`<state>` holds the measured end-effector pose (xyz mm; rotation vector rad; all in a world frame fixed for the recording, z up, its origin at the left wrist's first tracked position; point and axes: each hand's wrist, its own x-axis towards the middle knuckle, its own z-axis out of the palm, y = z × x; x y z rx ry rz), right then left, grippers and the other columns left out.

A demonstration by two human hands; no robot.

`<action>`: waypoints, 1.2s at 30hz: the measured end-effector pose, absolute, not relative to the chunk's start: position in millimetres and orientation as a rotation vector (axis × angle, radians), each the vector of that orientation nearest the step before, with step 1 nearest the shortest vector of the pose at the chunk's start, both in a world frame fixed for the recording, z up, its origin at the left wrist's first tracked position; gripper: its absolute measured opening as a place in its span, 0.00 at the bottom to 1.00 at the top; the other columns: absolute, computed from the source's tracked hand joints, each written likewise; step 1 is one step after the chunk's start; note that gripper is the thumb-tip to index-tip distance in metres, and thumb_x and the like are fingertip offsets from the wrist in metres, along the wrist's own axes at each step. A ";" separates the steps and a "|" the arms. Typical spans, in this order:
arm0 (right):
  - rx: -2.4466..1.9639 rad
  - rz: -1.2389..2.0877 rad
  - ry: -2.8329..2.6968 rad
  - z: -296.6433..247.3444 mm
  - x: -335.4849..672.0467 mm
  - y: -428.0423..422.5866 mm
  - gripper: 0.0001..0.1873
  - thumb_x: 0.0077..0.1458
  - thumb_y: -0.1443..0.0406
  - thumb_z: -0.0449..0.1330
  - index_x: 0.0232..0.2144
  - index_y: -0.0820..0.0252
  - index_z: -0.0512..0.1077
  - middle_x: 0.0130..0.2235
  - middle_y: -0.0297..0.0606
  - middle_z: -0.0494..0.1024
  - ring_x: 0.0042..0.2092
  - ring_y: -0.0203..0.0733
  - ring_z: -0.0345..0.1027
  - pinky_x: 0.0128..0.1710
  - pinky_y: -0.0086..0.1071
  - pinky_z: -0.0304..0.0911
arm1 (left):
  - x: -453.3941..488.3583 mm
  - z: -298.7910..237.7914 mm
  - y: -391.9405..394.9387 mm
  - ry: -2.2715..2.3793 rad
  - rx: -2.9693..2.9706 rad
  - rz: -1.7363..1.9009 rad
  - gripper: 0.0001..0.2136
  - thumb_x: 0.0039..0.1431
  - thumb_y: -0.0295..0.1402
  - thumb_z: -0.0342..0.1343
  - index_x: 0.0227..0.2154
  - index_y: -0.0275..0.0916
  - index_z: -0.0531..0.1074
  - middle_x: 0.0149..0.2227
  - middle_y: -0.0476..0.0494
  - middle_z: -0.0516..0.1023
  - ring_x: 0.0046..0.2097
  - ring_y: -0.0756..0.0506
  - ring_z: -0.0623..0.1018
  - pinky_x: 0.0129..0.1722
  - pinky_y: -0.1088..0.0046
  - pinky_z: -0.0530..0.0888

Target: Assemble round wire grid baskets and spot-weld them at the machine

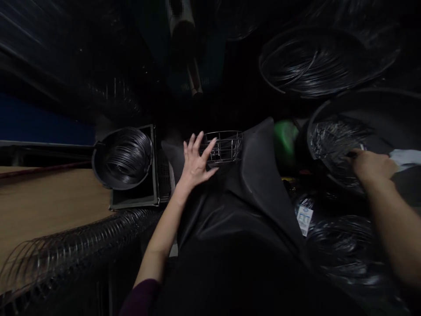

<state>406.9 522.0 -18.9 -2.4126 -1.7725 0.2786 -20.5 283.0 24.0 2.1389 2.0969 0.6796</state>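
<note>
- left hand (195,162) spread wide, gripping nothing, just beside a wire basket (225,147) of thin shiny bars
- right hand (371,164) half curled on a glossy black coil (335,147) in a round tub (312,131) (grip or touch, can't tell)
- another coil (126,160) left, tightly wound

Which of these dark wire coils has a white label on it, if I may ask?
The coil below the right hand, with a white label; no other shows one so large.
</note>
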 end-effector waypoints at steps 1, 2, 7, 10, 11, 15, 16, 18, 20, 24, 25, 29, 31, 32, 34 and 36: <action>-2.494 0.305 -1.734 -7.8 398.8 518.5 0.27 0.45 0.57 0.73 0.10 0.67 0.66 0.27 0.61 0.76 0.40 0.54 0.74 0.34 0.47 0.51 | -17.1 30.6 291.5 2.089 2.158 0.601 0.45 0.51 0.48 0.67 0.69 0.50 0.51 0.71 0.33 0.45 0.71 0.22 0.47 0.65 0.31 0.47; -2.504 0.324 -1.706 3.9 389.2 513.2 0.21 0.44 0.62 0.73 0.12 0.66 0.68 0.29 0.59 0.77 0.40 0.52 0.74 0.36 0.47 0.53 | -14.8 36.3 299.6 2.078 2.171 0.534 0.45 0.51 0.45 0.68 0.68 0.50 0.52 0.71 0.34 0.47 0.71 0.23 0.48 0.66 0.31 0.46; -1.573 0.561 -1.705 37.5 324.8 453.7 0.07 0.49 0.66 0.67 0.34 0.60 0.78 0.37 0.44 0.81 0.37 0.39 0.74 0.42 0.37 0.65 | -26.2 52.5 325.6 2.007 2.179 0.379 0.43 0.51 0.34 0.68 0.68 0.50 0.54 0.66 0.34 0.58 0.65 0.28 0.61 0.65 0.40 0.56; -1.326 0.929 -1.863 15.9 285.5 410.6 0.14 0.52 0.54 0.63 0.34 0.58 0.77 0.35 0.40 0.81 0.35 0.40 0.74 0.38 0.34 0.68 | -46.5 51.7 325.6 2.033 2.099 0.514 0.44 0.50 0.40 0.68 0.68 0.46 0.54 0.63 0.32 0.60 0.63 0.30 0.63 0.62 0.46 0.63; -1.315 1.037 -1.929 5.5 275.6 400.5 0.16 0.51 0.51 0.63 0.31 0.58 0.77 0.32 0.39 0.80 0.32 0.40 0.72 0.35 0.34 0.67 | -52.4 49.7 323.6 2.045 2.066 0.572 0.45 0.49 0.43 0.69 0.68 0.46 0.54 0.63 0.32 0.59 0.63 0.30 0.63 0.62 0.47 0.64; -1.291 1.330 -1.915 -6.3 251.0 393.4 0.24 0.49 0.46 0.63 0.37 0.58 0.75 0.28 0.37 0.77 0.28 0.39 0.70 0.29 0.32 0.66 | -61.3 39.3 316.2 2.010 1.996 0.655 0.44 0.47 0.50 0.69 0.65 0.44 0.59 0.64 0.31 0.56 0.64 0.30 0.61 0.63 0.46 0.63; -1.254 1.440 -1.916 1.7 244.8 398.3 0.26 0.49 0.46 0.64 0.42 0.58 0.75 0.28 0.36 0.77 0.29 0.38 0.70 0.29 0.31 0.65 | -60.1 37.4 316.0 1.999 1.987 0.650 0.44 0.46 0.50 0.69 0.64 0.44 0.60 0.64 0.31 0.56 0.65 0.29 0.60 0.63 0.45 0.62; -1.152 1.671 -2.007 25.0 227.1 411.2 0.29 0.48 0.46 0.66 0.46 0.59 0.75 0.27 0.34 0.76 0.26 0.35 0.67 0.25 0.28 0.62 | -56.0 35.5 317.7 2.002 1.962 0.645 0.44 0.46 0.49 0.69 0.64 0.43 0.59 0.64 0.30 0.56 0.65 0.28 0.59 0.64 0.43 0.60; -1.052 1.816 -2.175 46.7 202.4 423.7 0.27 0.49 0.46 0.66 0.42 0.61 0.78 0.25 0.33 0.75 0.23 0.33 0.63 0.22 0.27 0.57 | -51.8 35.1 320.1 2.016 1.942 0.649 0.43 0.46 0.48 0.70 0.63 0.42 0.59 0.64 0.29 0.55 0.66 0.28 0.59 0.64 0.42 0.59; -0.956 1.390 -2.441 58.0 154.0 432.7 0.18 0.55 0.52 0.63 0.33 0.61 0.81 0.26 0.36 0.78 0.26 0.36 0.69 0.27 0.29 0.62 | -50.3 33.8 320.9 2.003 1.960 0.709 0.38 0.48 0.43 0.69 0.61 0.41 0.63 0.64 0.30 0.56 0.65 0.31 0.61 0.63 0.47 0.62; -0.905 1.174 -2.508 55.9 146.5 431.2 0.16 0.57 0.54 0.62 0.34 0.60 0.81 0.29 0.37 0.80 0.29 0.37 0.72 0.29 0.29 0.64 | -51.7 33.6 320.5 1.994 1.964 0.730 0.37 0.48 0.43 0.69 0.60 0.41 0.63 0.63 0.30 0.57 0.64 0.31 0.61 0.63 0.48 0.63; -0.540 0.512 -2.747 48.8 135.2 423.2 0.18 0.62 0.57 0.59 0.50 0.57 0.78 0.44 0.41 0.82 0.39 0.42 0.77 0.31 0.29 0.66 | -62.9 39.7 320.6 2.003 1.927 0.827 0.37 0.48 0.45 0.69 0.60 0.41 0.64 0.61 0.31 0.60 0.62 0.32 0.64 0.62 0.50 0.65; -0.410 0.372 -2.774 49.4 132.8 424.6 0.18 0.64 0.59 0.57 0.53 0.56 0.76 0.46 0.39 0.82 0.41 0.40 0.78 0.29 0.27 0.66 | -70.3 46.5 322.9 2.007 1.910 0.865 0.37 0.47 0.44 0.69 0.59 0.41 0.63 0.61 0.32 0.62 0.62 0.33 0.65 0.63 0.52 0.65; -0.368 0.329 -2.765 50.3 130.8 427.2 0.17 0.65 0.61 0.55 0.53 0.55 0.76 0.46 0.38 0.82 0.40 0.39 0.78 0.29 0.26 0.66 | -74.0 50.0 324.5 2.003 1.908 0.881 0.37 0.47 0.43 0.70 0.59 0.40 0.64 0.60 0.33 0.63 0.62 0.33 0.66 0.63 0.52 0.65; -0.302 0.257 -2.722 52.8 124.8 435.2 0.16 0.65 0.63 0.54 0.51 0.56 0.77 0.45 0.37 0.82 0.37 0.37 0.78 0.29 0.26 0.66 | -80.7 55.7 328.8 1.998 1.898 0.914 0.37 0.45 0.42 0.71 0.57 0.39 0.65 0.59 0.33 0.63 0.62 0.34 0.66 0.63 0.53 0.65; -0.232 0.203 -2.657 55.6 117.0 445.1 0.15 0.65 0.63 0.55 0.49 0.57 0.78 0.45 0.36 0.82 0.35 0.35 0.78 0.30 0.26 0.68 | -86.9 59.0 334.1 1.998 1.886 0.948 0.37 0.43 0.40 0.72 0.56 0.38 0.65 0.59 0.33 0.64 0.63 0.34 0.66 0.63 0.53 0.66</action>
